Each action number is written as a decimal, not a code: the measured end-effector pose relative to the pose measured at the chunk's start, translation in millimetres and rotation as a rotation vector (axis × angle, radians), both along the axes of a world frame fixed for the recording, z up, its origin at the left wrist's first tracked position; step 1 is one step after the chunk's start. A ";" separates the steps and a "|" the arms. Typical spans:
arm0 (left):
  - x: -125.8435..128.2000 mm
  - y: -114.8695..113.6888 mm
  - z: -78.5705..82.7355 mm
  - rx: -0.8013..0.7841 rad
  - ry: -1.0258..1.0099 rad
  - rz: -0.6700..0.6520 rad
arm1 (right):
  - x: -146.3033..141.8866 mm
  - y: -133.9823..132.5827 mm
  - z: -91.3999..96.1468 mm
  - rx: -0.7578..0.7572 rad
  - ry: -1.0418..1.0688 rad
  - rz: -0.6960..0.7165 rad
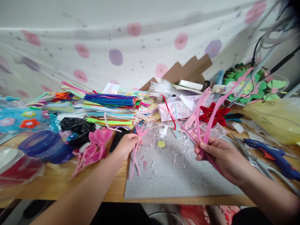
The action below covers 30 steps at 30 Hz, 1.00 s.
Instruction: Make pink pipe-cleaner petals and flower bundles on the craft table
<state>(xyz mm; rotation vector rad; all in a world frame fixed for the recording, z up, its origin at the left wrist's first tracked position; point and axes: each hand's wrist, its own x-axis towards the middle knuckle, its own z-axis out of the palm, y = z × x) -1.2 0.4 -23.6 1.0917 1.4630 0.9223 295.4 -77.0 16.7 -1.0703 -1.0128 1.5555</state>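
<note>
The left hand (pixel 128 145) pinches a small bunch of pink fuzzy stems (pixel 140 131) between closed fingers, over the left edge of the flat grey cutting mat (pixel 161 186). To the right, the right hand (pixel 217 153) grips long pink fuzzy strips (pixel 211 122) above the mat, its fingers curled around them. Pink fuzzy petal shapes (pixel 100 140) lie left of the mat; a blue glue gun (pixel 269 151) lies at the right, beyond the right forearm.

Pink pipe cleaners (pixel 211 122) in both hands (pixel 128 145)
</note>
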 end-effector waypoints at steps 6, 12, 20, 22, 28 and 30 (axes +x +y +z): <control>-8.5 11.7 15.9 0.183 0.277 0.000 | -0.2 0.0 -5.6 -0.001 -0.036 -0.001; 51.9 -13.3 41.2 0.245 0.030 -0.386 | -16.2 -1.8 -2.2 0.018 0.008 0.032; 124.8 -37.1 21.7 -0.079 -0.636 -0.510 | -37.1 -0.2 -10.5 -0.081 0.155 0.203; 118.6 -32.5 20.5 -0.072 -0.634 -0.439 | -36.4 0.4 -13.7 -0.120 0.114 0.233; 103.7 -19.8 24.9 -0.065 -0.639 -0.328 | -33.8 3.2 -19.9 -0.202 -0.057 0.337; 104.3 -20.5 25.7 -0.057 -0.639 -0.322 | -35.6 3.0 -19.9 -0.188 -0.071 0.372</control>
